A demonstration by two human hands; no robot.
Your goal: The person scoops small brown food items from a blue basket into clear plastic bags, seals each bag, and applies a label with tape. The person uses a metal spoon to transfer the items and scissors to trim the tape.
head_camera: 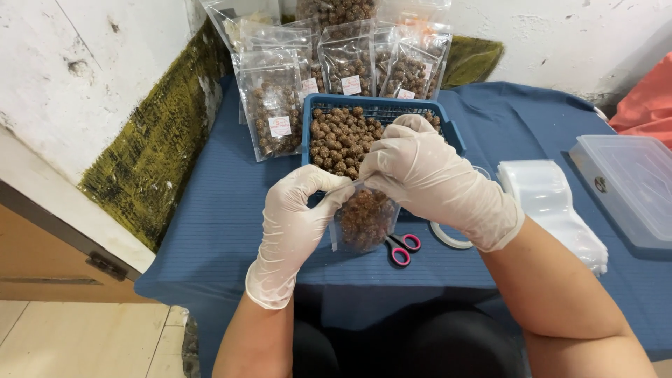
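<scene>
Item: clear pouch [364, 218] of brown sesame-coated balls, held upright over the blue worktop [224, 224], at 6 o'clock from the blue basket [311, 129]. Step, as judged: closing the filled pouch; next calls for even pressure along its top. Left hand [294, 217] fingers pinched narrow on the top edge; right hand [434, 175] likewise. Scissors [402, 248] at 5 o'clock; filled bags [273, 112] at 12.
</scene>
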